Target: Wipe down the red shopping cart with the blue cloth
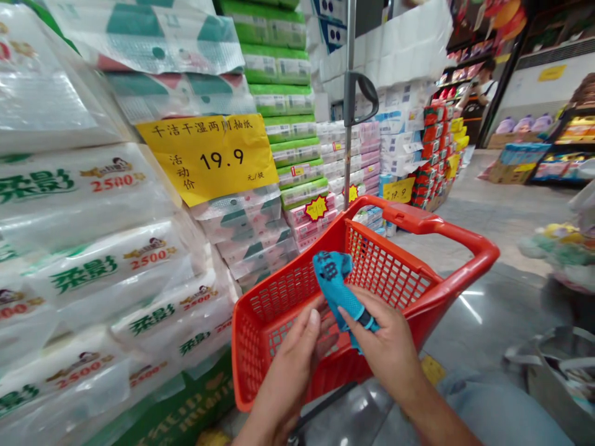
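A bright blue knit sock (335, 288) with dark printed marks and a dark band is bunched up above the basket. My right hand (389, 331) grips its banded end between thumb and fingers. My left hand (300, 344) is beside it on the left, fingers stretched out and apart, holding nothing. Both hands are over the near part of a red plastic shopping basket (246, 353) with slotted walls and a thick red handle (460, 232). Part of the basket floor is hidden behind my hands and the sock.
Stacked packs of tissue paper (83, 266) rise close on the left, with a yellow price sign (209, 158) in front. A metal pole (349, 62) with a grey handle stands behind the basket. A person (483, 93) is far back right. A grey bag (558, 371) is at lower right.
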Action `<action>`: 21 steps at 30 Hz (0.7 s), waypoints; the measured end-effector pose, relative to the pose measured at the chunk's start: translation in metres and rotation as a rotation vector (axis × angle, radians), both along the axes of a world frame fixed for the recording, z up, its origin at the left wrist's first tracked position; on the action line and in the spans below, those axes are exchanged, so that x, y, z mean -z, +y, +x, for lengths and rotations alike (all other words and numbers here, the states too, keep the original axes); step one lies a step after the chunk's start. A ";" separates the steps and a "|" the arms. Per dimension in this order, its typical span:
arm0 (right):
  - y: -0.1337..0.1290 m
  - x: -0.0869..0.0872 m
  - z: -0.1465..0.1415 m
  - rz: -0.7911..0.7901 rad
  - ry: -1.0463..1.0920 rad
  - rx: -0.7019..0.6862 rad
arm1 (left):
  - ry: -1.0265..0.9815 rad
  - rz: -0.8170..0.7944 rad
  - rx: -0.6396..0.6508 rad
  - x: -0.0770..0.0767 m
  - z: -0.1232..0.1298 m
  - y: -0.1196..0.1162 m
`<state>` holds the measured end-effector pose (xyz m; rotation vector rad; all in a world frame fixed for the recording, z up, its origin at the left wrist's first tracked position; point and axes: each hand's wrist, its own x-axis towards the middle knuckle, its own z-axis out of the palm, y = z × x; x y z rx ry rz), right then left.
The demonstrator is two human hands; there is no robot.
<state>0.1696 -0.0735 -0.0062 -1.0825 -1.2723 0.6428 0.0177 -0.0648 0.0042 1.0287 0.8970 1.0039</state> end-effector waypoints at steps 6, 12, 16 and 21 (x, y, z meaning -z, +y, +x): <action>-0.012 0.025 -0.029 -0.256 0.432 -0.097 | -0.367 -0.122 -0.123 0.001 0.032 -0.002; -0.003 0.036 -0.027 -0.318 0.464 -0.052 | -0.245 -0.102 -0.327 -0.006 0.041 0.007; -0.004 0.038 -0.020 0.025 0.032 0.233 | -0.100 -0.042 -0.407 -0.009 0.042 0.011; -0.006 0.034 -0.013 0.101 -0.185 0.019 | -0.035 -0.061 -0.273 -0.012 0.043 0.006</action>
